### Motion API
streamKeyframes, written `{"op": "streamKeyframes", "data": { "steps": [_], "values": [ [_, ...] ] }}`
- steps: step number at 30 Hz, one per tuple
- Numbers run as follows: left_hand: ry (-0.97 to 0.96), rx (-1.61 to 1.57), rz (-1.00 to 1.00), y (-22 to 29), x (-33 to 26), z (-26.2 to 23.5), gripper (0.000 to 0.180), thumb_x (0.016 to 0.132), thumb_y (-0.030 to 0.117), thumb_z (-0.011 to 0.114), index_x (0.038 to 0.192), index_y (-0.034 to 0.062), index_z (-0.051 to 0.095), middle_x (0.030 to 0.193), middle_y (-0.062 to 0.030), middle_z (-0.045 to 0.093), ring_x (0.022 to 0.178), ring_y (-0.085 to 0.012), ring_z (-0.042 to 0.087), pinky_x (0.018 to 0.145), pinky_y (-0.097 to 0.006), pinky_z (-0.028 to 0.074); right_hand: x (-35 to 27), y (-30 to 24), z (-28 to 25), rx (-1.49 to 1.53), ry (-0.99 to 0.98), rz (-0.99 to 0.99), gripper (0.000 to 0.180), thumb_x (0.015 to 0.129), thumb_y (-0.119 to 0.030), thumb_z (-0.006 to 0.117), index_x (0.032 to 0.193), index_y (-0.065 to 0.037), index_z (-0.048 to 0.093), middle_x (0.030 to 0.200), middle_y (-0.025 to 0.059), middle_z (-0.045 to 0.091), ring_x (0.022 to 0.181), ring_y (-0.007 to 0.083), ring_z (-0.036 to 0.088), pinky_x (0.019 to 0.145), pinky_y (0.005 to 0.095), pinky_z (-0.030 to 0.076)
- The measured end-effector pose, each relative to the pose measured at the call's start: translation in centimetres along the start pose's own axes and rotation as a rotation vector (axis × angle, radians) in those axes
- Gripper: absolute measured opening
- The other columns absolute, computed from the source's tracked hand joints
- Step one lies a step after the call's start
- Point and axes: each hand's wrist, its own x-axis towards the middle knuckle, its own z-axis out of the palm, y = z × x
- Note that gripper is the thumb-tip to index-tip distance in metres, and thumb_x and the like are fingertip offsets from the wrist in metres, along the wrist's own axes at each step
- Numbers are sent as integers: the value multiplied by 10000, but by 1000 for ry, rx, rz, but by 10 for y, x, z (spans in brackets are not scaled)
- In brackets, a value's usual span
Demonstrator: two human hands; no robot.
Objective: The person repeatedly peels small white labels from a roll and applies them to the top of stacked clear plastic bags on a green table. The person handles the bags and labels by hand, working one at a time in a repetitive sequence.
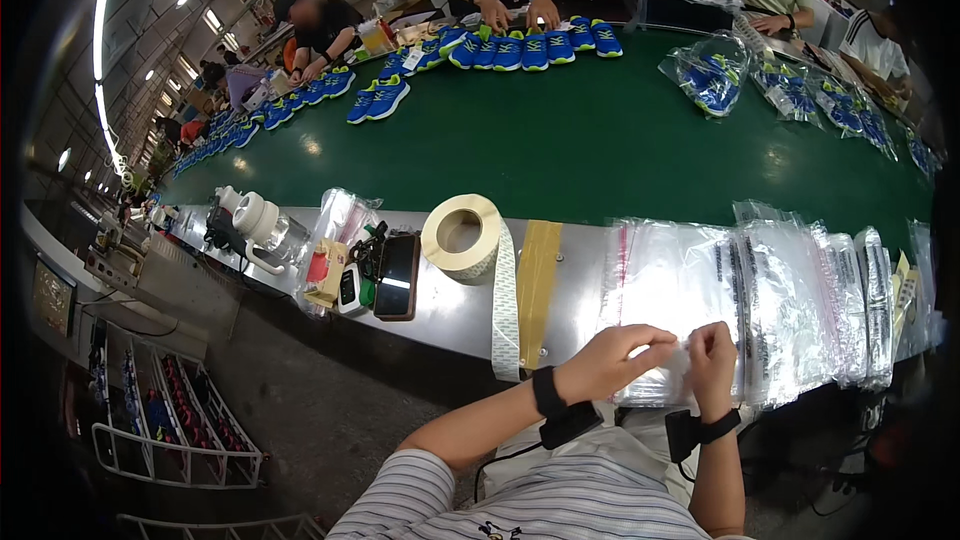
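The left hand (612,364) and the right hand (712,370) are close to each other, with a small gap between, over the near end of a pile of clear plastic bags (680,275). Both have bent fingers; the view is too poor to tell if they pinch thin plastic. The pile spreads toward 12 o'clock from them. More bags (785,300) lie at 2 o'clock, a sticker roll (462,262) at 10 o'clock, and blue shoes (508,52) at 11 o'clock, across the green belt (450,160).
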Motion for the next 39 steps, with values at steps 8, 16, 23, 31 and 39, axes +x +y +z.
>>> {"op": "streamKeyframes", "data": {
  "steps": [8,16,23,31,39],
  "values": [
    [-114,-1369,-259,-100,79,35,359,982,276,396,1126,-25,527,1064,-170,586,1039,-276,586,871,-425,521,7,1,-23,327,91,190,116,816,41,555,847,-17,460,750,18,524,645,65,500,567,211,415],
    [-245,-792,-536,-59,124,41,225,953,140,448,1048,-12,584,986,-64,616,836,-176,620,746,-321,543,15,-33,-39,263,-196,-130,293,824,-93,633,1078,-13,510,965,113,568,882,181,588,772,296,487],
    [-234,-1208,-555,-36,68,0,780,923,616,306,1409,14,209,1311,-261,405,1055,-421,563,801,-488,546,-30,-31,-30,-250,-229,-361,605,672,-217,781,1173,-36,492,1147,133,528,1103,310,485,894,400,440],
    [42,-1042,-488,-27,-4,-17,607,986,398,313,1418,-10,190,1397,-312,292,1136,-411,518,735,-389,582,-20,-18,-10,-390,-182,-547,266,660,-70,704,915,-81,631,918,48,605,806,224,593,668,323,491],
    [-26,-817,-560,-29,24,-16,430,970,170,407,1333,-55,360,1275,-272,488,753,-196,658,633,-261,567,-27,-42,-27,-279,-72,-528,184,718,-150,686,875,-77,624,863,47,600,768,211,597,636,328,497]
  ]
}}
